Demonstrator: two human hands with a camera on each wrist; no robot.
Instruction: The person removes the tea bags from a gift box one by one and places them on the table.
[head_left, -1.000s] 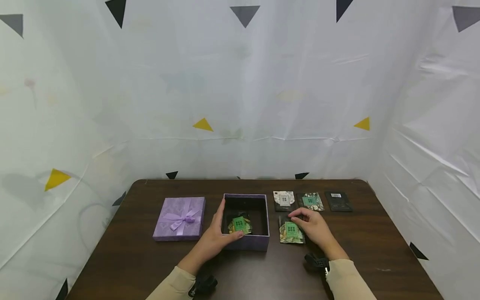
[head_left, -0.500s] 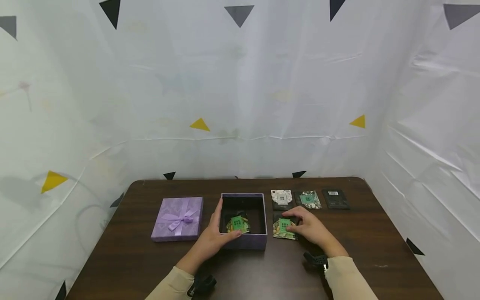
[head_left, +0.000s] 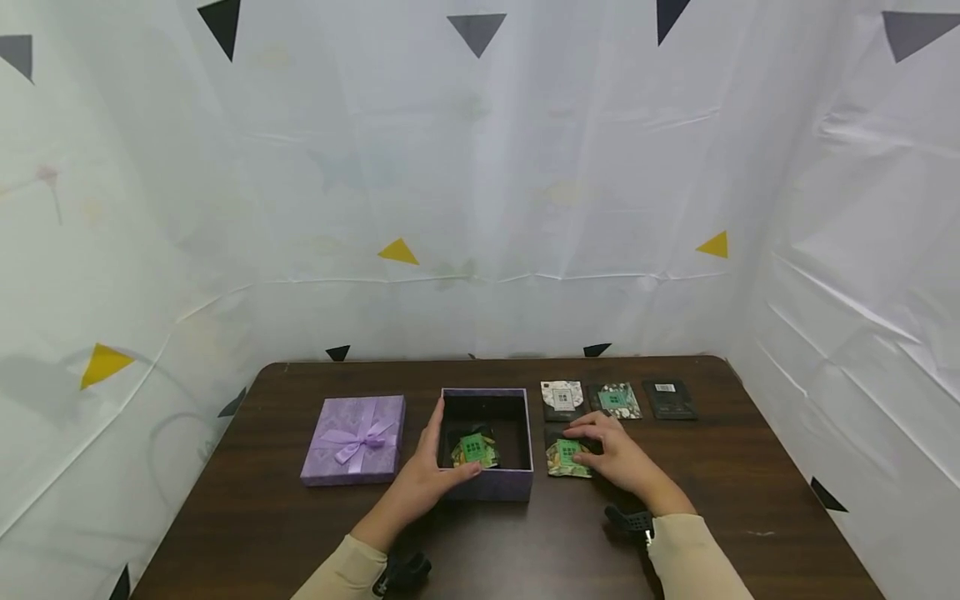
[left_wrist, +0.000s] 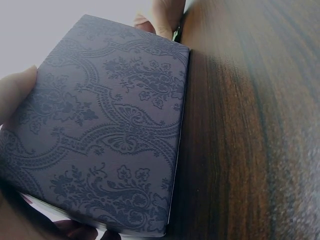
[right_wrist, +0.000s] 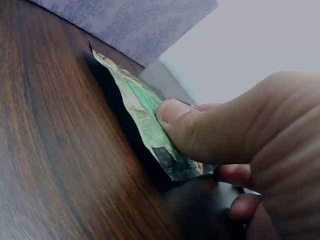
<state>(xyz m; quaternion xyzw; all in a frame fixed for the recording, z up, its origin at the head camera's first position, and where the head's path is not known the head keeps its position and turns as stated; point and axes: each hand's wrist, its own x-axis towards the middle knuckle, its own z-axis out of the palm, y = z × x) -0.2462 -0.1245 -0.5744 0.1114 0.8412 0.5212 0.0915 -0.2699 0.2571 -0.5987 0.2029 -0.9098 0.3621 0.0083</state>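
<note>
A purple patterned gift box (head_left: 495, 486) stands without its lid on the dark wooden table. My left hand (head_left: 429, 482) holds its near left corner, fingers along the left wall and thumb at the front rim. Inside lies a sachet with a green label (head_left: 474, 450). Just right of the box, my right hand (head_left: 621, 460) grips a similar green-labelled sachet (head_left: 564, 457). The right wrist view shows the thumb (right_wrist: 176, 114) pressed on this sachet's printed face, other fingers at its edge. The left wrist view shows the box's embossed front wall (left_wrist: 110, 120).
Left of the box rests its purple lid (head_left: 352, 442), topped with a ribbon bow. Along the back right lie a white-and-black sachet (head_left: 562, 398), a green floral one (head_left: 617, 401) and a black one with a barcode (head_left: 670, 400). A white patterned curtain (head_left: 480, 192) surrounds the table.
The green-labelled sachet on the table has shifted left toward the box, and my right thumb has come onto its face. My left hand stays on the box.
</note>
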